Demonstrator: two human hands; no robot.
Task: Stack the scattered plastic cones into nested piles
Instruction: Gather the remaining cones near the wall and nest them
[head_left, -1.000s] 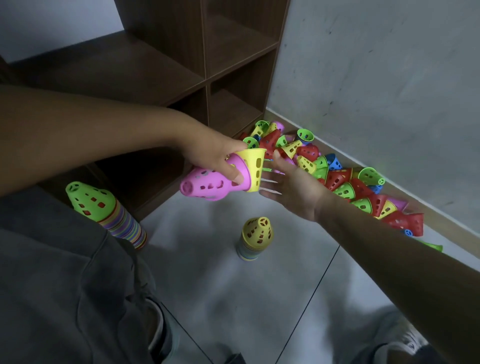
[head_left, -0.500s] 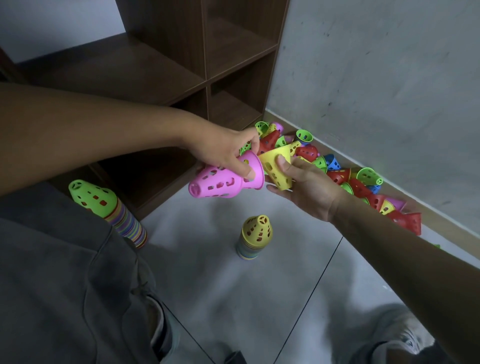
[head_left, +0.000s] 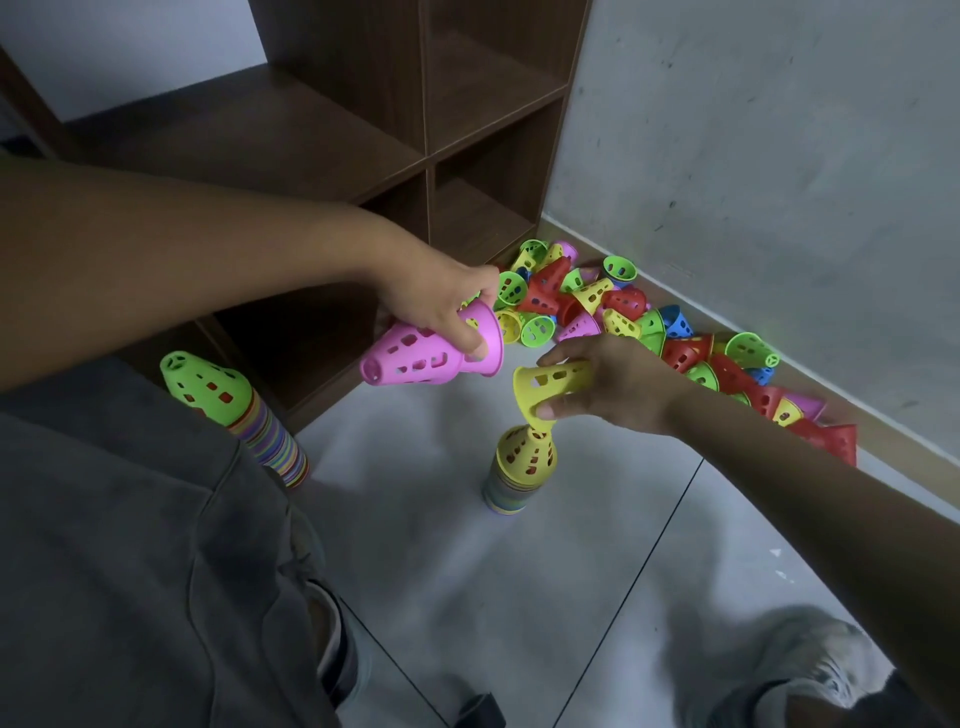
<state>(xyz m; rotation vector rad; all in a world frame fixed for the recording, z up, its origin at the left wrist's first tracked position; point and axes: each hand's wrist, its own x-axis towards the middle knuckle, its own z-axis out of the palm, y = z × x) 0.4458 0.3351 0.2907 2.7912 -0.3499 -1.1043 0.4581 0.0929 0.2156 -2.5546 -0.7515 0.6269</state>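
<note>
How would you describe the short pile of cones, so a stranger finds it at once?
Start at the wooden shelf, then look at the grey floor tiles before it. The short pile stands alone there, yellow on top, below the right hand; the taller pile is green-topped.

home room | wooden cube shelf (head_left: 426, 130) | tiled floor (head_left: 519, 597) | toy cones (head_left: 623, 322)

Dim, soft indoor light; faint shadows, wide-angle bending at edges, slight blur

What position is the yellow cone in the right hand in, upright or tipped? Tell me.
Tipped. The yellow cone lies nearly sideways in the right hand, its wide rim facing down-left just above the yellow-topped stack, not yet seated on it.
</note>
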